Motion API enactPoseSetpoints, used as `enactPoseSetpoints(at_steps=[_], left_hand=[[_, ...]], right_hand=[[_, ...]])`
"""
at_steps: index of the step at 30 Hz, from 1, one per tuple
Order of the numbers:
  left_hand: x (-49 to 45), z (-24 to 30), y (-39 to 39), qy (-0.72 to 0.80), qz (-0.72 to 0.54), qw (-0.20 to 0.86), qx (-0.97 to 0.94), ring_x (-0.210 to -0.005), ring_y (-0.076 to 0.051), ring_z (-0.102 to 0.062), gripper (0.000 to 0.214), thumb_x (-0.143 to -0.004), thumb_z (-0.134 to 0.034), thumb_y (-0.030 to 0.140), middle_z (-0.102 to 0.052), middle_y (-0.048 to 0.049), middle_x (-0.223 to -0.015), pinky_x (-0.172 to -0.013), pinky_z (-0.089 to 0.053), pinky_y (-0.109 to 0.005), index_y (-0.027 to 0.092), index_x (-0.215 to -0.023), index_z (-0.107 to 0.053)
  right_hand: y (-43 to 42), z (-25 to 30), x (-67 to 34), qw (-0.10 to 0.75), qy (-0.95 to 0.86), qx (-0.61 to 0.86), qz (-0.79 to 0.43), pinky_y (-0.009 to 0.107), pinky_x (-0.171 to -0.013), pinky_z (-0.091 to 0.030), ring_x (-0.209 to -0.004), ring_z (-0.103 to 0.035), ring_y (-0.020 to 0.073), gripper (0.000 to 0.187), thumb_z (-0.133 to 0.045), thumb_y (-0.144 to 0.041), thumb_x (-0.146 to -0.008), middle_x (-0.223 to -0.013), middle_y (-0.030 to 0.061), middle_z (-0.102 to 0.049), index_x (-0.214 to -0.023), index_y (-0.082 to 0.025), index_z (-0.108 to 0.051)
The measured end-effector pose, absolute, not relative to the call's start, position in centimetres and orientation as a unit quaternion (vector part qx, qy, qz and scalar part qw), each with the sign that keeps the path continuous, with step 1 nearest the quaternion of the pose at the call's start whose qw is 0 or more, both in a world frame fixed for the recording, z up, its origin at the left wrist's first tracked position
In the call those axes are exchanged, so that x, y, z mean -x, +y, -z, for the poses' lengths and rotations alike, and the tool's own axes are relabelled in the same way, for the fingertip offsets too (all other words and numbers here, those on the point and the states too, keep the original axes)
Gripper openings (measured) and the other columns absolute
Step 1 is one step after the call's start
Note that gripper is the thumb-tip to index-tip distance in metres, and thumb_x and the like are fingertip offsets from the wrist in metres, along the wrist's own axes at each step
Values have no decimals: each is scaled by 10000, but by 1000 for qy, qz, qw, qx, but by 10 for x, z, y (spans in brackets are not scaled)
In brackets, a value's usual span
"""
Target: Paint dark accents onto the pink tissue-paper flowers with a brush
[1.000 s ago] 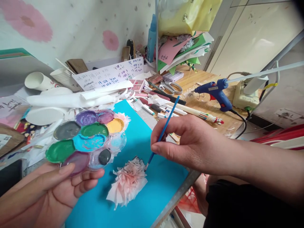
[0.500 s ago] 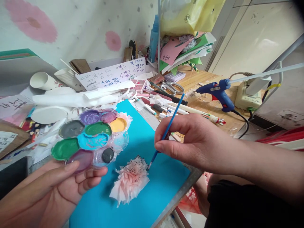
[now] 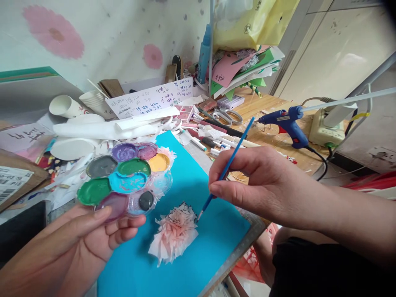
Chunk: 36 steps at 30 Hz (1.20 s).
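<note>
My left hand grips a clear plastic paint palette by its near edge, thumb on top. Its wells hold purple, green, grey, yellow, blue and black paint. In my right hand, thumb and fingers pinch a slim blue paintbrush, its handle slanting up to the right. The brush tip is at the right edge of a pink ruffled paper flower, whose upper edge has dark marks. That flower lies on a bright blue sheet. Another pale ruffled piece shows partly behind the palette.
A blue glue gun stands at the right, its cord trailing down. Scissors, markers and paper scraps crowd the back of the table. Paper cups lie at the left, near a handwritten card. A dark flat object is at the lower left.
The whole view has shifted, so most things appear a little further right. The brush tip stays by the flower's right edge, and both hands keep their holds.
</note>
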<state>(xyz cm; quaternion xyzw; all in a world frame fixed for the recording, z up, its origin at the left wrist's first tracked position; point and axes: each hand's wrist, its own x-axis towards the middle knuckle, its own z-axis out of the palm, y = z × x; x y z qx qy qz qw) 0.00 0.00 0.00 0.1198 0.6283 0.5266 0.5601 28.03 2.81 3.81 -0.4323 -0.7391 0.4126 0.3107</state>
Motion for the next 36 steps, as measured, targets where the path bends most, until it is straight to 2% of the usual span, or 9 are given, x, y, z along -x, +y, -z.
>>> enactPoseSetpoints(at_steps=[3,10,17,24,31,36], left_hand=[[3,1,-1,617,-513,560,-206,-591,-275,-772,278,-576,-799,-7,-779,7,-618,-502,-657,-322,247,-595,-688],[4,6,0,608,-511,559,-239,-608,-280,-777,206,-603,-857,74,-793,-19,-643,-520,-658,-318,236,-643,-737],[2,3,-4,613,-510,563,-218,-583,-270,-769,190,-589,-879,111,-782,-53,-611,-490,-632,-280,189,-725,-771],[0,5,-2,616,-504,561,-226,-571,-264,-764,216,-580,-874,114,-783,-41,-615,-476,-628,-288,219,-738,-770],[-8,0,-1,633,-518,545,-188,-518,-281,-743,331,-402,-916,105,-758,-72,-554,-439,-609,-289,190,-685,-768],[-7,-1,0,632,-519,541,-197,-520,-279,-741,350,-376,-934,130,-755,-78,-548,-439,-605,-279,186,-687,-785]], right_hand=[[27,-37,-278,309,-742,424,-417,264,-595,-482,-652,-613,138,58,-640,-225,-808,-700,-9,-677,-758,-197,-651],[27,-37,-276,357,-725,405,-428,205,-613,-481,-655,-615,98,68,-671,-204,-827,-693,-33,-669,-760,-191,-664],[28,-33,-269,347,-726,401,-437,209,-567,-456,-621,-598,97,95,-650,-216,-827,-661,-18,-658,-749,-163,-651],[30,-32,-272,321,-735,423,-422,241,-610,-479,-646,-612,120,61,-661,-207,-806,-694,-7,-682,-756,-173,-669],[30,-32,-275,336,-725,424,-427,227,-596,-478,-647,-604,113,61,-665,-224,-812,-687,-23,-669,-764,-190,-683],[30,-32,-271,339,-729,406,-434,214,-609,-472,-653,-604,101,76,-664,-216,-821,-693,-21,-673,-757,-177,-675]])
